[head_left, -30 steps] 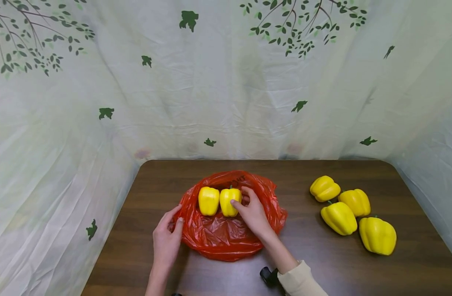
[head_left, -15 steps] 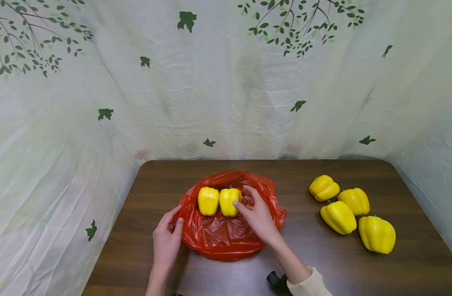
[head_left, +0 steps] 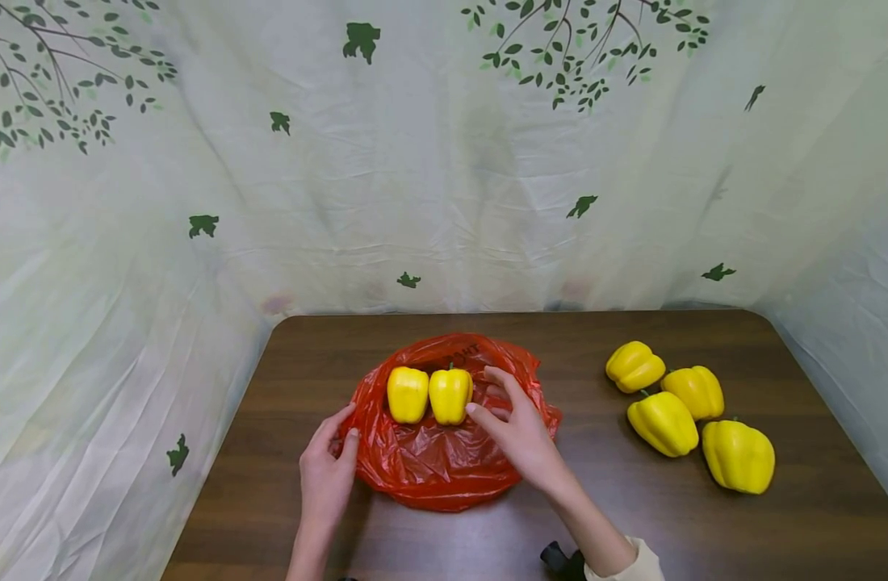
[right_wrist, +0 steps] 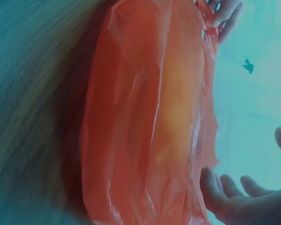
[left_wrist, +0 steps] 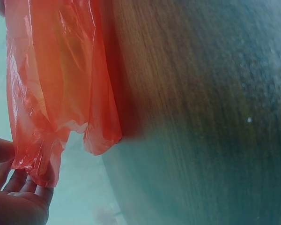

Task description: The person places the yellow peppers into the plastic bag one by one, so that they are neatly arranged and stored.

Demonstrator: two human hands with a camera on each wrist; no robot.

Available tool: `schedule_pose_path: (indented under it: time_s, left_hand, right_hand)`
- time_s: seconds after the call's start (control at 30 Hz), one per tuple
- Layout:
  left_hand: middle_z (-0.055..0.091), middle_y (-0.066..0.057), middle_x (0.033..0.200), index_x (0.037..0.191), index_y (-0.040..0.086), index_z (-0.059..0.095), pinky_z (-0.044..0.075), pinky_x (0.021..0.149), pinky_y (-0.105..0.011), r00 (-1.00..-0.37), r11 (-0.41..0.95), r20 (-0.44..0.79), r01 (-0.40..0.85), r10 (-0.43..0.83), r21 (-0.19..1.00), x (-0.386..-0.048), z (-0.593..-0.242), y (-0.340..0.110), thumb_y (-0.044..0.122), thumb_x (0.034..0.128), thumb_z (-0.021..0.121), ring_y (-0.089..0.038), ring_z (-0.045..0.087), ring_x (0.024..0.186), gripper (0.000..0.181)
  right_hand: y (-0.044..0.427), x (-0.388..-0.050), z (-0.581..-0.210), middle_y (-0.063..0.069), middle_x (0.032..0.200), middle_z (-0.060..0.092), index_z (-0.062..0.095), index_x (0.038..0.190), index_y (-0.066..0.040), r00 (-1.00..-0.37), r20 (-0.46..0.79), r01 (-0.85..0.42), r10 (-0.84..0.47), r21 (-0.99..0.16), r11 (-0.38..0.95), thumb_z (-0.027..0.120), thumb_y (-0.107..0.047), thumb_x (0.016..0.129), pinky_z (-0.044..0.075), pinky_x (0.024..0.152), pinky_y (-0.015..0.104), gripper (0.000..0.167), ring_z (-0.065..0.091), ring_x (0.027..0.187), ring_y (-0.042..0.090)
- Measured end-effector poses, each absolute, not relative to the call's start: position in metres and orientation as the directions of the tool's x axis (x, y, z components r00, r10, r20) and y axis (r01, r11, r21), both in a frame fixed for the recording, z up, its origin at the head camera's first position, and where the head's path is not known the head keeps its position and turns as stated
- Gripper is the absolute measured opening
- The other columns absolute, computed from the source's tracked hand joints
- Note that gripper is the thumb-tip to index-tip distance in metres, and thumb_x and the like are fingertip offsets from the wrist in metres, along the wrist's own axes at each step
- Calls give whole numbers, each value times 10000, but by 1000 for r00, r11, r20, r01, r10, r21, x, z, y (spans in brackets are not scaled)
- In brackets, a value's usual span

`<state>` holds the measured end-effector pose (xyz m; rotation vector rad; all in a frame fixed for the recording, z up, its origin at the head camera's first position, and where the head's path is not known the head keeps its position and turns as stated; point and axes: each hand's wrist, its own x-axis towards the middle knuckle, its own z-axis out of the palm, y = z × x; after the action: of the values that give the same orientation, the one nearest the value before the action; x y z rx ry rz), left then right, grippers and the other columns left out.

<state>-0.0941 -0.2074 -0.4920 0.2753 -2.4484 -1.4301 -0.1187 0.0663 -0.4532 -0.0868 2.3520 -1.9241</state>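
A red plastic bag [head_left: 444, 480] sits spread wide at its mouth on the table. Inside it, two yellow bell peppers, one on the left [head_left: 408, 394] and one on the right [head_left: 451, 395], stand side by side. My left hand [head_left: 328, 472] pinches the bag's left rim between thumb and fingers, as the left wrist view also shows at the bag's edge [left_wrist: 40, 161]. Over the bag's right side my right hand [head_left: 520, 432] has its fingers spread and relaxed, just right of the right pepper, holding nothing. Through the plastic, the right wrist view shows a yellowish shape.
Several more yellow bell peppers [head_left: 663, 424] lie grouped on the right of the brown wooden table [head_left: 589, 347]. A pale curtain [head_left: 444, 161] with leaf prints hangs behind the table. A black object [head_left: 560, 558] shows beside my right forearm.
My right hand has let go of the right pepper and drawn back a little to the right. The left hand keeps its hold on the bag's rim.
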Motion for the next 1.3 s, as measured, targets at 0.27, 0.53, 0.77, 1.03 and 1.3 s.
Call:
schedule_pose_path:
  time_s: [0.27,0.53,0.77,1.03,1.3]
  left_hand:
    - [641,-50,1194,1286,135,644,508,732,-155,-939,488,162,-8,-304,873,-94,-494,-207,1,945,617,-194,578,877,368]
    - [630,-32,1217,1297,149,637,509,750,-154,-942,485,145,-22,-304,874,-94,-495,-207,20,950,618,-183,580,905,370]
    - [620,-21,1225,1306,164,626,513,762,-157,-944,466,127,-31,-305,884,-95,-494,-207,29,959,607,-176,585,927,373]
    - [612,-27,1240,1317,169,617,508,772,-151,-946,461,107,-49,-305,886,-95,-494,-208,26,960,604,-190,592,963,384]
    - [612,-28,1251,1316,165,618,508,770,-153,-944,466,115,-45,-310,884,-96,-494,-208,24,958,607,-187,591,971,385]
  right_hand:
    - [78,-116,-451,7,1352,525,477,1404,-276,-991,-27,-3,-135,-977,214,750,-363,873,526,895,404,604,565,1146,248]
    - [93,-109,-440,14,1357,525,470,1403,-314,-991,-12,-20,-131,-970,243,744,-381,875,517,903,444,599,556,1153,295]
    - [106,-108,-437,55,1404,498,460,1417,-254,-993,5,-36,-118,-964,263,719,-429,885,490,944,490,618,510,1219,355]
    - [121,-107,-443,57,1368,531,488,1412,-173,-992,102,-114,-71,-975,190,697,-377,914,439,1015,463,577,499,1236,235]
    - [138,-108,-449,37,1350,547,501,1391,-168,-990,138,-136,-1,-976,170,667,-246,953,469,949,233,475,527,1213,203]
